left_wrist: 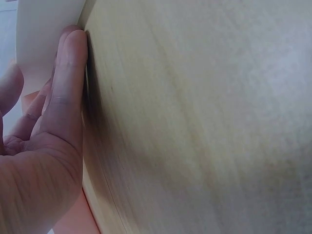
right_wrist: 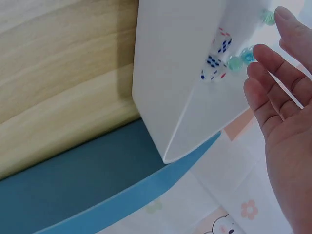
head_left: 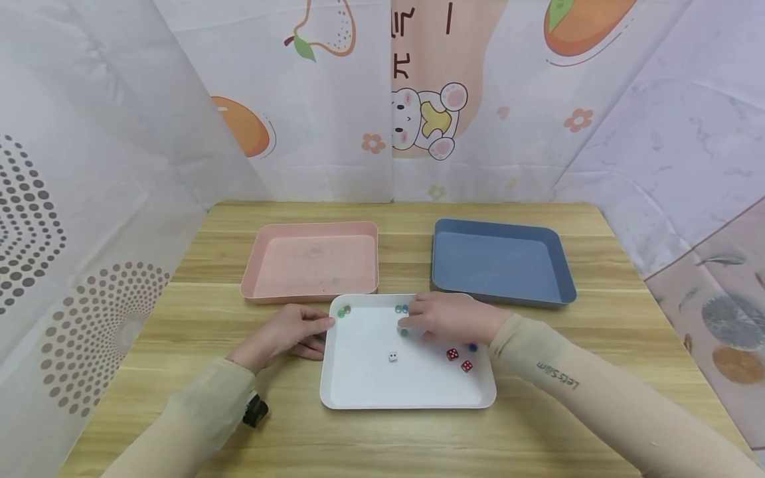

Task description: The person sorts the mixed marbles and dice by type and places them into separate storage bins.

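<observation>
The white tray [head_left: 409, 392] holds glass marbles and dice. My left hand [head_left: 295, 332] holds its left side: the thumb rests at the rim, and straight fingers [left_wrist: 66, 83] lie low against the outer wall. My right hand [head_left: 451, 317] reaches over the far right part, its fingers apart. Its fingertips are close to a blue marble [right_wrist: 247, 55] and a green marble [right_wrist: 234, 63]; another green marble [right_wrist: 268, 17] is by the thumb. White dice [right_wrist: 214, 67] with coloured dots sit near the tray's wall, hidden by the hand in the head view.
Inside the tray are a white die [head_left: 392, 357], red dice [head_left: 452, 354], a dark blue marble [head_left: 473, 347] and a green marble [head_left: 341, 313] in the far left corner. Behind stand a pink tray [head_left: 311, 265] and a blue tray [head_left: 496, 262] on the wooden table [head_left: 269, 445].
</observation>
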Motion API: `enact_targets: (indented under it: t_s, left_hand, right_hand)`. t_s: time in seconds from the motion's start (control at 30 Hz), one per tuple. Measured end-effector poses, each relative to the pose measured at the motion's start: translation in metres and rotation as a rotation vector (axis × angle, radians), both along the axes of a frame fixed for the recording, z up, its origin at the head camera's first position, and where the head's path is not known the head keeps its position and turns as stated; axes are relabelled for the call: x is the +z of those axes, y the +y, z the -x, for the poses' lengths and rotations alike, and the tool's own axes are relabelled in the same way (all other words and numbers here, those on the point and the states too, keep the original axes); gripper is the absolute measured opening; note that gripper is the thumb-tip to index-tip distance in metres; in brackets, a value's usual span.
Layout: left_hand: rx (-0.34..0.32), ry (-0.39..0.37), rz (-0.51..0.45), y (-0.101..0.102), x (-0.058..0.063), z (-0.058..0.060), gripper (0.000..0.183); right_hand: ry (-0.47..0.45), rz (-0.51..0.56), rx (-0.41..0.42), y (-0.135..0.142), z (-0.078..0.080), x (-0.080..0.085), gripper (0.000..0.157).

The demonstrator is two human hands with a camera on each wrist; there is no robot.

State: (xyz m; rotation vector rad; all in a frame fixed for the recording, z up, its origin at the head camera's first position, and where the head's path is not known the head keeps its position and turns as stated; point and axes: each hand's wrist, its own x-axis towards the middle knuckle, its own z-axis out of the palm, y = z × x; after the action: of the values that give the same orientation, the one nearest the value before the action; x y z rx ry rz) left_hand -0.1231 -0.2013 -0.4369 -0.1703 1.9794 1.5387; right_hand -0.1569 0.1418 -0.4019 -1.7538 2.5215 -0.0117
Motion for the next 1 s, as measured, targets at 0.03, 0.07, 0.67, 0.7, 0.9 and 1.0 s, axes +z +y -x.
enact_targets:
  t_s: [0.03,0.07,0.67,0.7,0.9,1.0]
  left_hand:
    - [0.001,0.000,0.000,0.000,0.000,0.000,0.043]
    - [0.002,0.001,0.000,0.000,0.001,0.000,0.043]
    - [0.004,0.004,-0.003,0.001,0.004,-0.002,0.043]
    - [0.007,0.003,-0.001,0.001,0.004,-0.001,0.042]
    - [0.007,-0.002,-0.005,0.002,0.005,-0.002,0.041]
    - [-0.002,0.001,-0.008,0.001,0.005,-0.003,0.042]
  right_hand:
    - [0.011,-0.005,0.008,-0.001,0.000,-0.001,0.041]
    - [0.018,-0.010,0.014,-0.002,0.000,-0.003,0.040]
    - [0.051,0.077,0.050,-0.011,-0.001,-0.019,0.015]
    - [0.052,0.072,0.046,-0.012,-0.002,-0.020,0.014]
    - [0.021,0.061,0.024,-0.014,-0.003,-0.021,0.013]
    - [-0.029,0.072,-0.006,-0.012,-0.003,-0.020,0.012]
